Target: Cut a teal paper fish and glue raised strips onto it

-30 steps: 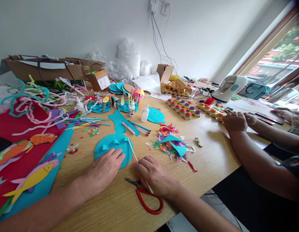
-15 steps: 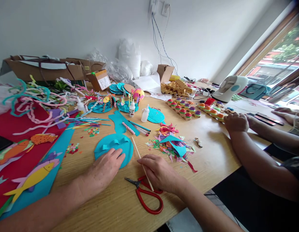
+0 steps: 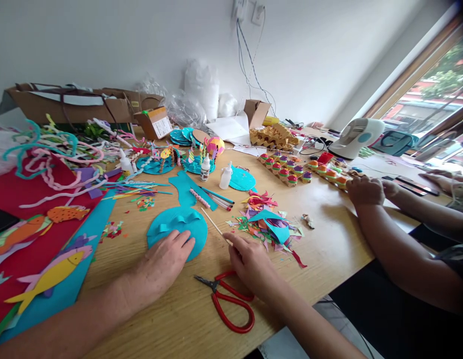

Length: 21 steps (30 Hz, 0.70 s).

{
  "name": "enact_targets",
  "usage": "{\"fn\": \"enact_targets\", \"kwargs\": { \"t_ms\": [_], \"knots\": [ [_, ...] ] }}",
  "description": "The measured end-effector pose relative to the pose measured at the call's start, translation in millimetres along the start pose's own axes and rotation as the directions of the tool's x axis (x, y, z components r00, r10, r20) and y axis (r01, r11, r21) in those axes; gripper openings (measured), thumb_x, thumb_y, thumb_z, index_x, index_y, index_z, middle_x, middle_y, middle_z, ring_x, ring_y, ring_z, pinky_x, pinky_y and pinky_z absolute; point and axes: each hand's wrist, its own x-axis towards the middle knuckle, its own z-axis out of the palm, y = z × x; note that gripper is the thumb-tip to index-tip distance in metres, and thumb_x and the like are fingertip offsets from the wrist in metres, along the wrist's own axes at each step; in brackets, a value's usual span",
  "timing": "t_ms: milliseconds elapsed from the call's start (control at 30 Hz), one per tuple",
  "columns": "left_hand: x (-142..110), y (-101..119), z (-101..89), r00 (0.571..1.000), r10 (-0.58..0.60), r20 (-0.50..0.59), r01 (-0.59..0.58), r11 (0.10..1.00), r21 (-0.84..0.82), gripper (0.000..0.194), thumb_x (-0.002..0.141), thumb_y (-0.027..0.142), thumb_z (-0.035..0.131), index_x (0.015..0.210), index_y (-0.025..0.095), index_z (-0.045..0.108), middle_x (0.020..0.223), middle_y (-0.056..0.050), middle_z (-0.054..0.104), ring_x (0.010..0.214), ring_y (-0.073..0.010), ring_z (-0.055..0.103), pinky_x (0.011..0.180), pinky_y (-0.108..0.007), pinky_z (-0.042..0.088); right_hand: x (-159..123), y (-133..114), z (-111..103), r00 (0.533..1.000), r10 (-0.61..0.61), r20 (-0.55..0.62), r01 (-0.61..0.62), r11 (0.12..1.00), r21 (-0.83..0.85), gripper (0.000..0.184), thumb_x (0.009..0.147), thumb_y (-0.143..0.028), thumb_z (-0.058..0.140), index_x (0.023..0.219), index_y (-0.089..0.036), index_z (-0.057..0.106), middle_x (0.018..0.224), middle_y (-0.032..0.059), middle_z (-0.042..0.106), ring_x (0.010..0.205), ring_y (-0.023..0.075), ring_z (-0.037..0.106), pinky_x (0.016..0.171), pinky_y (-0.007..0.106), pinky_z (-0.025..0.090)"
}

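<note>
Resting flat on the lower part of a round turquoise disc (image 3: 197, 230) is my left hand (image 3: 170, 258), its fingers stretched out. Two curled strips of the same turquoise paper stand up on the disc just above my fingertips. My right hand (image 3: 249, 262) pinches a thin wooden stick (image 3: 212, 221), which points up and left toward the disc's right edge. Part of the stick is hidden in that hand. Below the hand lie red-handled scissors (image 3: 234, 311) with their blades pointing left; my right hand covers a bit of one handle.
Beyond the disc are cut turquoise paper (image 3: 186, 189), a glue bottle (image 3: 226, 177) and colourful paper scraps (image 3: 266, 219). Paper fish (image 3: 48, 279) lie at the left. A co-worker's hands (image 3: 366, 190) are at the right, near egg cartons with painted cups (image 3: 285, 169).
My right hand has moved right and slightly up with the stick, away from the disc. More of the scissors' handles shows. My left hand has stayed on the disc.
</note>
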Motion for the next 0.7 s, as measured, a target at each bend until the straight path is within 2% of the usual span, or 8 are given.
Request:
{"fn": "enact_targets", "kwargs": {
  "t_ms": [100, 233, 533, 700],
  "knots": [
    [-1, -1, 3.6, 0.999, 0.005, -0.033, -0.005, 1.0, -0.017, 0.036, 0.083, 0.001, 0.045, 0.112, 0.016, 0.06, 0.117, -0.011, 0.062, 0.101, -0.0247, 0.059, 0.088, -0.04, 0.048, -1, -5, -1, 0.99, 0.054, 0.132, -0.037, 0.991, -0.127, 0.043, 0.086, -0.013, 0.04, 0.126, -0.017, 0.056, 0.107, 0.0105, 0.069, 0.087, 0.0213, 0.067, 0.072, 0.028, 0.047],
    [-1, -1, 4.4, 1.0, 0.017, -0.021, -0.018, 0.999, -0.027, 0.038, 0.082, 0.0, 0.044, 0.113, 0.015, 0.059, 0.117, -0.011, 0.062, 0.102, -0.0252, 0.058, 0.089, -0.041, 0.047, 1, -11, -4, 0.968, 0.096, 0.234, -0.035, 0.967, -0.25, 0.046, 0.088, -0.016, 0.039, 0.132, -0.019, 0.052, 0.103, 0.0101, 0.07, 0.085, 0.0222, 0.067, 0.068, 0.028, 0.046],
    [0, 0, 0.0, 1.0, -0.012, 0.003, 0.012, 0.999, -0.042, 0.042, 0.081, -0.001, 0.042, 0.115, 0.015, 0.059, 0.118, -0.012, 0.062, 0.1, -0.0249, 0.058, 0.088, -0.04, 0.047, 7, -13, -3, 0.946, 0.091, 0.312, 0.035, 0.926, -0.376, 0.046, 0.088, -0.016, 0.037, 0.132, -0.021, 0.05, 0.091, 0.0101, 0.071, 0.076, 0.0229, 0.068, 0.058, 0.027, 0.04],
    [-1, 1, 0.0, 1.0, -0.007, -0.004, 0.007, 1.0, -0.024, 0.041, 0.082, -0.001, 0.04, 0.115, 0.015, 0.059, 0.116, -0.012, 0.062, 0.098, -0.025, 0.058, 0.085, -0.039, 0.048, 9, -14, -4, 0.934, 0.058, 0.354, 0.084, 0.924, -0.374, 0.045, 0.087, -0.016, 0.038, 0.131, -0.02, 0.051, 0.088, 0.0107, 0.071, 0.074, 0.0224, 0.067, 0.056, 0.026, 0.039]
  ]
}}
